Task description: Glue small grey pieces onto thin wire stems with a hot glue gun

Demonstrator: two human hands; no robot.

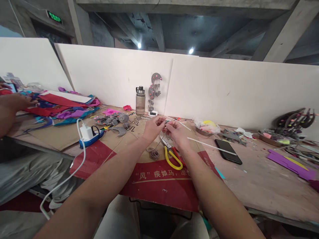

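Note:
My left hand (pixel 156 126) and my right hand (pixel 176 132) meet over the cardboard, thumbs and fingers pinched together. A tiny greenish thing shows between the fingertips, too small to name. From a small bundle of grey cord (pixel 154 153) on the cardboard, thin strands run up toward the hands; where they end is hidden. Below my right hand lie scissors with yellow handles (pixel 171 159), blades pointing away and partly covered by the fingers. Beside them is a red-handled tool (pixel 177 156), mostly hidden by my right wrist.
Red-and-brown cardboard (pixel 159 189) covers the table in front. Left are grey felt pieces (pixel 112 119), a charger on a blue power strip (pixel 91 139) and coloured cloth (pixel 67 103) near another person's arm (pixel 10 109). A bottle (pixel 140 102) stands behind; a phone (pixel 228 151) lies right.

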